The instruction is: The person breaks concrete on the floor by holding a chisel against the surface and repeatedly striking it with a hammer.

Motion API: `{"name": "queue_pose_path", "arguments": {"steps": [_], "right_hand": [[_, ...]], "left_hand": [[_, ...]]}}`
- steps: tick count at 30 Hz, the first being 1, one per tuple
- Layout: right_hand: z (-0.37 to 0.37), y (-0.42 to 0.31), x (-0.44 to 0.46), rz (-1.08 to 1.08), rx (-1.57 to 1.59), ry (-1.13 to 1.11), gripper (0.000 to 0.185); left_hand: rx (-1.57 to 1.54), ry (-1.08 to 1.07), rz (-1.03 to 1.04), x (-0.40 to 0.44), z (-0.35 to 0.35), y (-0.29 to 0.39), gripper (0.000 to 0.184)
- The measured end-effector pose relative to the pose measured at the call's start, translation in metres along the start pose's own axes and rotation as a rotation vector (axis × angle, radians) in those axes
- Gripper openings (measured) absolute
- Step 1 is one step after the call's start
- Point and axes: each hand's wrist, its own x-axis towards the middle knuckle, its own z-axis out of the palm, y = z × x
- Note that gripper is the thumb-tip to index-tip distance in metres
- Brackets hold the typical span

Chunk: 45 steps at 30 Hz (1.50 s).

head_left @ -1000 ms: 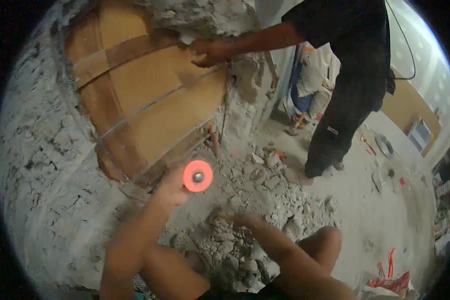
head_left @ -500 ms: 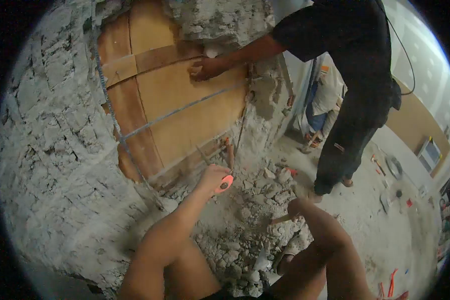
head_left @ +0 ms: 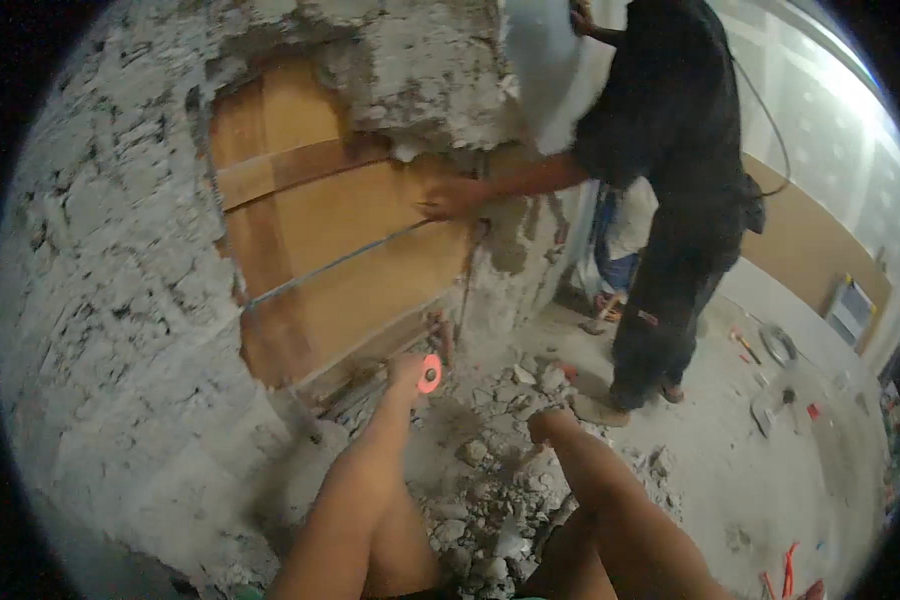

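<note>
My left hand [head_left: 406,371] is closed around a chisel, whose round pink-orange hand guard [head_left: 429,374] faces me with a dark metal end at its centre. It is held low, in front of the bottom edge of the wooden boards [head_left: 340,280] that show through the broken wall. Fingers curled, my right hand [head_left: 550,427] hovers over the rubble [head_left: 490,480]. A short light wooden handle stuck out of it a moment ago; now blur and the hand hide most of it, and the tool's head cannot be made out.
Rough broken concrete [head_left: 120,300] surrounds the boards, crossed by a thin metal bar [head_left: 340,262]. At the right, a person in dark clothes [head_left: 670,200] stands close, an arm stretched towards the boards. Tools and a wire coil [head_left: 778,345] lie on the dusty floor.
My view has shifted, so the wall opening sits lower. The other person's hand has moved right along the boards and their other arm shows. The wooden handle in my right hand has become harder to see.
</note>
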Motion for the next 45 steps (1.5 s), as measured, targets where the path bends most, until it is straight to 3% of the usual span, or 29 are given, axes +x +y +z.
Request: {"name": "queue_pose_path", "arguments": {"steps": [1, 2, 4, 5, 6, 9, 11, 12, 13, 14, 16, 17, 19, 20, 21, 23, 26, 28, 29, 35, 38, 42, 45], "right_hand": [[-0.012, -0.002, -0.009, -0.028, 0.010, -0.059, 0.029], [-0.015, -0.001, -0.010, -0.052, 0.022, -0.118, 0.029], [0.010, 0.016, 0.034, 0.106, -0.011, -0.051, 0.033], [-0.015, 0.011, 0.005, 0.139, 0.057, -0.054, 0.032], [-0.046, 0.005, -0.033, 0.174, 0.124, -0.056, 0.031], [0.047, 0.085, 0.106, 0.058, 0.282, -0.008, 0.035], [0.014, 0.072, 0.078, 0.027, 0.352, -0.161, 0.032], [0.009, 0.069, 0.067, 0.000, 0.425, -0.295, 0.031], [0.019, 0.066, 0.086, 0.004, 0.120, -0.324, 0.032], [0.024, 0.071, 0.095, 0.019, 0.144, -0.323, 0.032], [0.039, 0.075, 0.104, 0.032, 0.492, -0.093, 0.028], [0.036, 0.069, 0.096, 0.032, 0.520, -0.116, 0.028], [-0.008, 0.050, 0.058, -0.054, 0.323, -0.408, 0.034], [-0.018, 0.040, 0.033, -0.061, 0.339, -0.417, 0.034], [-0.034, 0.035, 0.008, 0.018, 0.318, -0.328, 0.034], [-0.029, 0.049, 0.019, 0.099, 0.288, -0.240, 0.035], [0.020, 0.087, 0.074, -0.018, 0.344, -0.206, 0.034], [0.020, 0.094, 0.063, 0.028, 0.243, -0.181, 0.026], [0.043, 0.113, 0.090, 0.057, 0.434, -0.170, 0.030], [0.045, 0.114, 0.093, 0.048, 0.177, -0.168, 0.031], [0.037, 0.103, 0.075, 0.019, 0.028, -0.122, 0.032], [-0.034, 0.062, -0.053, -0.050, -0.288, 0.197, 0.032], [0.076, 0.128, 0.132, 0.104, 0.057, -0.248, 0.030]], "left_hand": [[-0.327, 0.041, -0.126, 0.010, 0.022, -0.023, 0.013], [-0.313, 0.053, -0.144, 0.015, 0.042, -0.044, 0.013], [-0.244, 0.117, -0.083, 0.018, 0.059, -0.076, 0.017], [-0.225, 0.133, -0.096, 0.017, 0.045, -0.082, 0.017], [-0.096, 0.114, -0.091, 0.017, 0.027, -0.084, 0.016], [0.265, 0.015, -0.071, 0.008, -0.028, -0.052, 0.022], [0.370, -0.054, -0.068, -0.004, -0.042, -0.036, 0.026], [0.235, -0.041, -0.121, -0.005, -0.045, -0.036, 0.026], [0.046, -0.019, -0.183, -0.005, -0.048, -0.034, 0.027], [-0.211, 0.011, -0.263, -0.006, -0.047, -0.038, 0.027], [-0.729, 0.051, -0.469, -0.022, -0.063, -0.006, 0.028], [-0.949, 0.078, -0.582, -0.029, -0.069, 0.008, 0.028], [-1.213, 0.119, -0.738, -0.041, -0.081, 0.030, 0.029], [-1.279, 0.139, -0.782, -0.041, -0.086, 0.038, 0.030], [-1.393, 0.057, -0.714, -0.026, -0.064, 0.001, 0.031], [-1.227, 0.050, -0.718, -0.026, -0.075, 0.014, 0.030], [-0.896, 0.036, -0.696, -0.025, -0.082, 0.009, 0.029], [-0.812, 0.028, -0.668, -0.020, -0.081, -0.002, 0.029], [-0.782, 0.027, -0.656, -0.018, -0.081, -0.008, 0.029], [-0.584, 0.034, -0.572, -0.014, -0.063, -0.041, 0.030], [-0.534, 0.041, -0.562, -0.011, -0.062, -0.039, 0.030], [-0.498, 0.045, -0.551, -0.007, -0.054, -0.055, 0.030], [-0.472, 0.051, -0.535, 0.006, -0.055, -0.070, 0.031]]}}
